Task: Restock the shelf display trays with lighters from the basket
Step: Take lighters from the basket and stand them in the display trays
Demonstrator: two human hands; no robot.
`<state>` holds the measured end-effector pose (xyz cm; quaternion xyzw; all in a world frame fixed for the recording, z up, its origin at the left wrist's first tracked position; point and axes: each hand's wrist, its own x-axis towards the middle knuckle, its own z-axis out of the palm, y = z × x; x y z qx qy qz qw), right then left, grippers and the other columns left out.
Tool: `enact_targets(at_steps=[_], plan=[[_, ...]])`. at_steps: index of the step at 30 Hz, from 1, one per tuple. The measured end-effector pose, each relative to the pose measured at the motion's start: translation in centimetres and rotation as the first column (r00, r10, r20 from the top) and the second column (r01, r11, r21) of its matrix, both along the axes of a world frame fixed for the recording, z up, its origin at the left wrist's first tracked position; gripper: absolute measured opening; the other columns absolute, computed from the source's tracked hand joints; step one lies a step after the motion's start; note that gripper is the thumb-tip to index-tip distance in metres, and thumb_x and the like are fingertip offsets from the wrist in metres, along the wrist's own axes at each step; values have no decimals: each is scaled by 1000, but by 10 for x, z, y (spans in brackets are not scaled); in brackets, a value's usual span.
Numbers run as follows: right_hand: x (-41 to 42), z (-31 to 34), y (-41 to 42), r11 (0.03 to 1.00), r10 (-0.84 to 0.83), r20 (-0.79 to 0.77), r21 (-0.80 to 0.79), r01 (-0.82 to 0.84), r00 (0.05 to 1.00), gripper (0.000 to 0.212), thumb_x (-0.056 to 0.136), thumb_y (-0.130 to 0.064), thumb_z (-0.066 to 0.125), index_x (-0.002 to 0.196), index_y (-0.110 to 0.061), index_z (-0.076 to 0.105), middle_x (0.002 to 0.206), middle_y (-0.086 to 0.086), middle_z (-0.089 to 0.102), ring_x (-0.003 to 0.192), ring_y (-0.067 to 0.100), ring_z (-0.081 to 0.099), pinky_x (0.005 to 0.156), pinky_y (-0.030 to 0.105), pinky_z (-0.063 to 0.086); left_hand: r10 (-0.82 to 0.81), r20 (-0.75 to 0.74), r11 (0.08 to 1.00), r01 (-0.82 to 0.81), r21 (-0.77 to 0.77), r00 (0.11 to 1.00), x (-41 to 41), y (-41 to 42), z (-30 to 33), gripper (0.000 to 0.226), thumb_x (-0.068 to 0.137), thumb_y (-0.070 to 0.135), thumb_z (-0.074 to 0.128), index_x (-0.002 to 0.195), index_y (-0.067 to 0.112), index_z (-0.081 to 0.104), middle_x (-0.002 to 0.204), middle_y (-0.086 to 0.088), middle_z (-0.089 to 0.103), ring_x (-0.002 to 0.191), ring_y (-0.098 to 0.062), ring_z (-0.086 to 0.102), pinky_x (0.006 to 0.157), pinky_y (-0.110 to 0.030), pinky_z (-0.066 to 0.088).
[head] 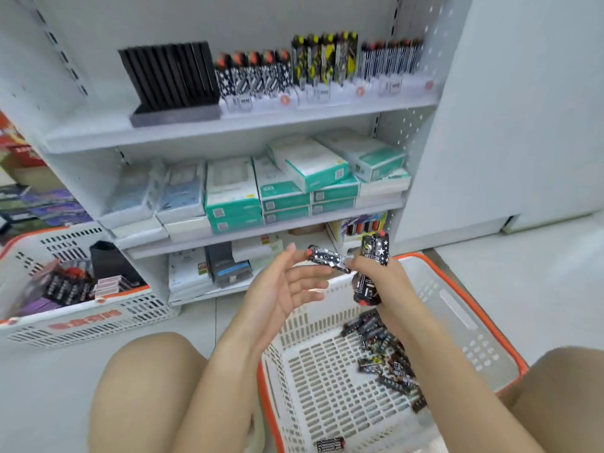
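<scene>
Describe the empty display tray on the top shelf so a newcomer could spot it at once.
Start at the white shelving unit and look along its top shelf. At the left end of the row of lighter displays stands the empty display tray, a black rack of upright slotted dividers on a grey base. Every tray to its right is packed with patterned lighters; this one holds none.

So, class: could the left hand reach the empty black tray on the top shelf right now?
Probably yes: the left hand is open and holds nothing, and nothing stands between it and the black tray.
</scene>
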<state>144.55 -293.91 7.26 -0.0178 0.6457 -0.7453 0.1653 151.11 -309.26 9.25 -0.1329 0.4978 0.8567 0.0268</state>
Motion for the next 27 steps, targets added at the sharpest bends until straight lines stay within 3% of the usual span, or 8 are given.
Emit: enact_targets(at_steps=[2, 4, 7, 12, 17, 22, 24, 27], plan=[[2, 15, 0, 1000, 11, -32, -28, -12, 999, 20, 74, -10, 72, 73, -10, 52, 52, 2, 43, 41, 16, 42, 40, 23, 34, 8, -84, 997, -14, -70, 996, 2, -1, 13, 29, 81, 21, 58, 107, 8, 57, 84, -11, 73, 69, -18, 68, 68, -28, 57], [4, 30, 0, 999, 14, -61, -44, -17, 998, 20, 70, -12, 72, 74, -8, 53, 50, 3, 43, 40, 17, 41, 39, 22, 34, 14, -120, 981, -37, -193, 993, 2, -1, 23, 18, 86, 11, 57, 103, 11, 62, 83, -6, 73, 70, -15, 68, 72, -28, 55], [4, 48, 1, 999, 30, -162, -31, -36, 986, 15, 63, -20, 69, 66, -12, 57, 50, 2, 43, 41, 16, 40, 42, 24, 35, 10, -189, 948, -69, -310, 982, -1, -1, 39, 17, 93, 11, 54, 101, 13, 68, 85, -3, 70, 74, -13, 65, 73, -25, 54], [-3, 69, 5, 994, 102, -301, 57, -89, 948, 10, 63, -23, 69, 61, -20, 59, 52, -12, 54, 51, 6, 49, 60, 27, 36, 34, -292, 932, -136, -335, 956, -15, -1, 62, 18, 90, 7, 55, 97, 16, 69, 75, -1, 71, 71, -11, 67, 68, -21, 55], [-20, 84, -2, 991, 129, -326, 83, -108, 937, 11, 61, -25, 68, 66, -20, 59, 54, -15, 59, 54, 0, 54, 60, 21, 38, 5, -330, 896, -151, -419, 944, -29, -9, 78, 24, 92, 3, 54, 112, 12, 65, 93, -7, 71, 82, -12, 68, 75, -24, 56], [-46, 96, -20, 983, 181, -391, 79, -163, 902, 14, 71, -13, 75, 65, -18, 62, 59, -13, 62, 57, 1, 56, 57, 11, 43, 59, -347, 875, -216, -433, 936, -42, -22, 93, 24, 91, 3, 55, 109, 14, 67, 103, -10, 72, 90, -16, 69, 76, -25, 56], [-54, 98, -29, 984, 176, -393, 43, -173, 903, 23, 72, -9, 76, 61, -19, 58, 51, -15, 56, 51, 0, 51, 51, 11, 40, 78, -354, 862, -241, -446, 932, -46, -28, 98, 22, 91, 3, 57, 106, 14, 68, 102, -11, 72, 92, -17, 68, 78, -27, 56], [-61, 91, -41, 982, 180, -324, 5, -188, 929, 16, 61, -22, 70, 65, -16, 56, 51, -12, 52, 51, 5, 49, 53, 19, 39, 135, -343, 817, -300, -493, 930, -53, -29, 100, 18, 89, 4, 61, 102, 13, 68, 100, -14, 70, 87, -16, 67, 75, -24, 57]])
